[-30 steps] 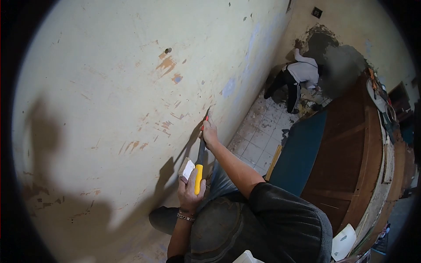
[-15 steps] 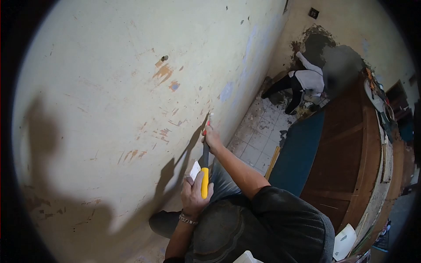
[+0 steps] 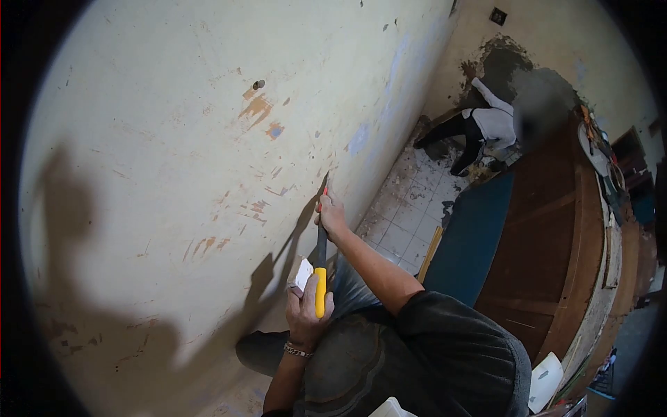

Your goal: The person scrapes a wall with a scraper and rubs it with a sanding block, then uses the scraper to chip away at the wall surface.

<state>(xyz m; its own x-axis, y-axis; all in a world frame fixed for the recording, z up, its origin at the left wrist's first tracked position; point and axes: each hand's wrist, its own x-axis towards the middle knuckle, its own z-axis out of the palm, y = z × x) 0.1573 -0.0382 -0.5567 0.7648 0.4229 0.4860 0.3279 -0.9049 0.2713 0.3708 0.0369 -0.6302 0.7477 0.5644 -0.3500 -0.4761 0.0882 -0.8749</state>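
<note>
My left hand (image 3: 304, 318), with a bracelet at the wrist, is closed round a yellow handle (image 3: 320, 292). A white block (image 3: 301, 275) sits at the fingers of that hand, beside the handle. From the handle a dark shaft (image 3: 322, 243) runs up to my right hand (image 3: 331, 217), whose fingers are closed on its upper part. A small red part (image 3: 324, 190) shows just past those fingers, close to the scratched pale wall (image 3: 174, 139). Exactly where the tip meets the wall is too small to make out.
Brown wooden furniture with a teal panel (image 3: 479, 229) stands at the right. On the debris-strewn tiled floor (image 3: 410, 215), a person (image 3: 495, 124) bends near a grey patched wall (image 3: 542, 94). A white piece (image 3: 545, 383) lies at lower right.
Both my hands and the shaft have shifted slightly left in the view. The white block is tilted differently. The other person's raised arm and body have moved slightly.
</note>
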